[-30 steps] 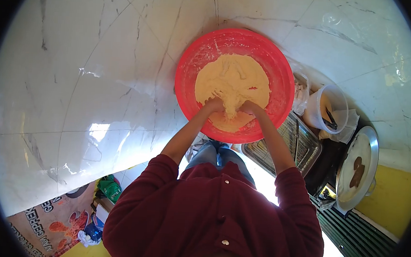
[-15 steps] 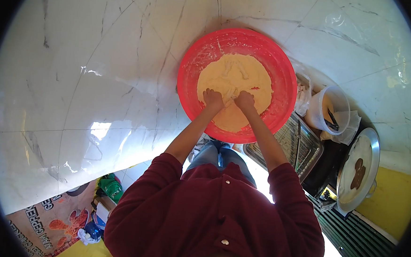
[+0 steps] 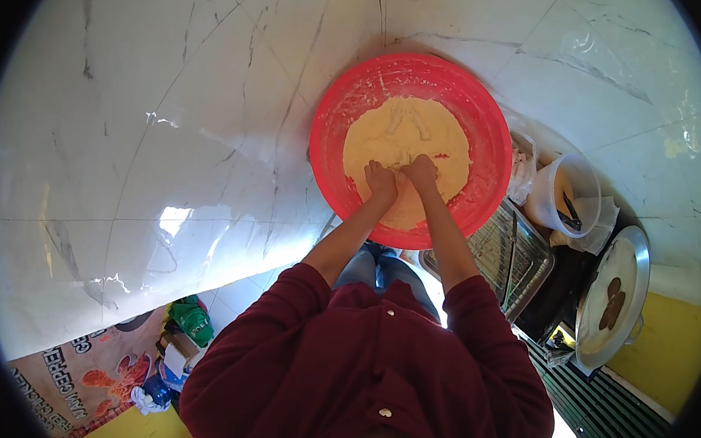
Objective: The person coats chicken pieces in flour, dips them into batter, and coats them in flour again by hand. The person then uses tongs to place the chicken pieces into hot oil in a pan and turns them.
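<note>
A wide red basin (image 3: 494, 159) holds a bed of pale yellow flour (image 3: 449, 137). My left hand (image 3: 381, 181) is in the basin, low over the flour, its fingers curled downward. Close beside it, my right hand (image 3: 421, 172) is closed like a fist, knuckles up. Whatever the fingers hold is hidden by the hands and the flour. Beyond my hands, a long flour-covered lump (image 3: 422, 127) lies on the surface near the far side, its kind unclear under the coating.
Right of the basin are a wire rack tray (image 3: 534, 266), a clear plastic tub (image 3: 589, 181) with black-handled tongs, and a plastic bag (image 3: 522, 165). A large metal pan (image 3: 636, 269) with brown pieces stands farther right. Marbled tile walls (image 3: 212, 114) enclose the left and back.
My left hand has moved right, closer to my right hand. The right hand stays in nearly the same part of the flour. The whole view has shifted slightly.
</note>
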Available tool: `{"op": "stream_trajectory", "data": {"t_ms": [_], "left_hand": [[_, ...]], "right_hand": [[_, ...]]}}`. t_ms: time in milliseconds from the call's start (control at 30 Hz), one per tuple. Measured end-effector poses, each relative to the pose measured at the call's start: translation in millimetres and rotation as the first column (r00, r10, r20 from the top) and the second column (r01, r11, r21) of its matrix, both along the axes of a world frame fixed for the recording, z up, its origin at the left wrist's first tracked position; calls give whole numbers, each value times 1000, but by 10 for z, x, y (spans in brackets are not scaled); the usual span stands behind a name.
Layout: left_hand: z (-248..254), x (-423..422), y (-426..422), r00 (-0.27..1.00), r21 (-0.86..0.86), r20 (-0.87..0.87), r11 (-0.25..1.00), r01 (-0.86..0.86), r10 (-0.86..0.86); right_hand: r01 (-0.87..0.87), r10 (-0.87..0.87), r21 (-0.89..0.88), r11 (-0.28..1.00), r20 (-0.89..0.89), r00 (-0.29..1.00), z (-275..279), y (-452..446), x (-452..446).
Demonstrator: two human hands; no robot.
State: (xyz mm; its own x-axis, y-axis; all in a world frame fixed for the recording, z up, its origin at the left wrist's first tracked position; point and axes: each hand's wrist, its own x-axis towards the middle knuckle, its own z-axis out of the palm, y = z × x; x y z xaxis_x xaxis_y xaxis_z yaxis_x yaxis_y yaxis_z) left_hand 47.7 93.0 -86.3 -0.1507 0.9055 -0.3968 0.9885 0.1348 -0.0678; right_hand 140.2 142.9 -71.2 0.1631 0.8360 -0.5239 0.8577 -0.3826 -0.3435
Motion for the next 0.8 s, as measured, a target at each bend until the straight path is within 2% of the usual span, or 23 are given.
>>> {"op": "stream_trajectory", "data": {"t_ms": [100, 200, 267, 300, 367, 400, 467, 500, 567, 600, 667, 800], "left_hand": [[-17, 0, 70, 997, -22, -31, 997, 71, -72], [335, -209, 121, 995, -44, 52, 995, 89, -87], [481, -431, 185, 996, -17, 26, 996, 89, -88], [537, -554, 204, 996, -17, 28, 996, 90, -89], [600, -745, 278, 999, 71, 46, 997, -11, 8], [567, -769, 328, 999, 70, 46, 998, -10, 7], [393, -829, 380, 991, 175, -135, 985, 5, 19], [274, -813, 379, 991, 175, -135, 985, 2, 22], [44, -662, 395, 981, 127, -179, 987, 101, -77], [-10, -558, 384, 981, 125, -179, 987, 100, -77], [-87, -303, 350, 956, 121, -228, 969, 217, -186], [-98, -40, 193, 979, 166, -96, 966, 196, -182]], "right_hand": [[-90, 96, 65, 994, -86, 992, -29, 204, 397], [-63, 63, 11, 998, -15, 998, 98, 374, 771], [-67, 55, 148, 987, 90, 994, 183, 378, 998], [-67, 54, 147, 987, 92, 994, 185, 357, 1077], [-139, 107, 202, 970, 161, 981, 171, 311, 1180], [-138, 106, 201, 970, 160, 981, 129, 277, 1165], [-162, 109, 197, 967, 255, 961, -82, 209, 1068], [-164, 112, 196, 967, 254, 961, -186, 199, 1011], [-269, 214, 151, 951, 306, 928, -329, 198, 874], [-269, 215, 149, 951, 306, 927, -348, 179, 772], [-244, 191, 210, 947, 244, 951, -357, 127, 515], [-348, 328, 169, 922, 138, 935, -471, -6, 207]]}}
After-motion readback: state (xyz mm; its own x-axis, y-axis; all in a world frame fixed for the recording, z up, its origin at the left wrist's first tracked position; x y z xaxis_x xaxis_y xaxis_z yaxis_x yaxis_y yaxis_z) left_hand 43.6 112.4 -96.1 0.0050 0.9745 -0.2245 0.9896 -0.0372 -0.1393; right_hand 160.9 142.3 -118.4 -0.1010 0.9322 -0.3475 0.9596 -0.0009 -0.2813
